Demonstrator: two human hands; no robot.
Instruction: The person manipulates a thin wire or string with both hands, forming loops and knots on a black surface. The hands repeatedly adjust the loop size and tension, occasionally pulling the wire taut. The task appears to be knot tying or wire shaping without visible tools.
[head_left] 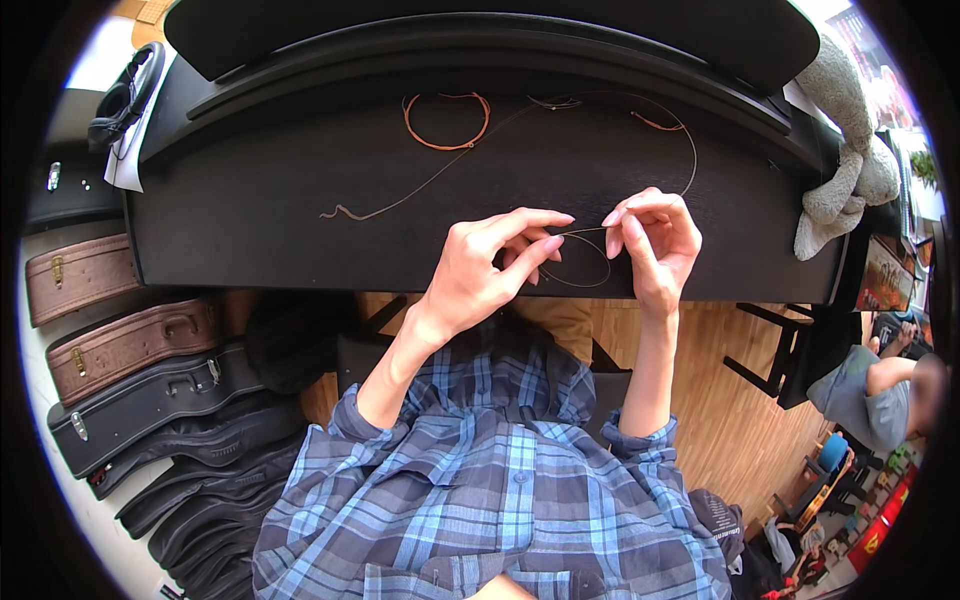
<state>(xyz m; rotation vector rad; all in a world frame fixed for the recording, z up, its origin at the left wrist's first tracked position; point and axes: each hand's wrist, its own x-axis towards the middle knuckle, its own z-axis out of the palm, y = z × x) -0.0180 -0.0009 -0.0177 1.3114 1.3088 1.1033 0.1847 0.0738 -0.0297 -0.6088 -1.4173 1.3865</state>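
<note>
Over the front of a black, flat-topped surface (250,220), both my hands work on a thin wire string (608,268), which looks like an instrument string. My left hand (485,262) pinches it between thumb and fingers, and a small loop hangs below. Close by on the right, my right hand (658,245) pinches the same strand at its fingertips. Behind the hands lies a copper-coloured coiled string (488,118). A loose wire (415,192) with a kinked end stretches left. Farther back are a small pale coil (553,104) and a short copper-coloured length (657,125).
A grey plush toy (838,195) sits at the right end. Headphones (125,100) rest at the far left. Several instrument cases (140,345) stand along the left side. A black stand (775,350) is below right, and a person (870,395) sits beyond it.
</note>
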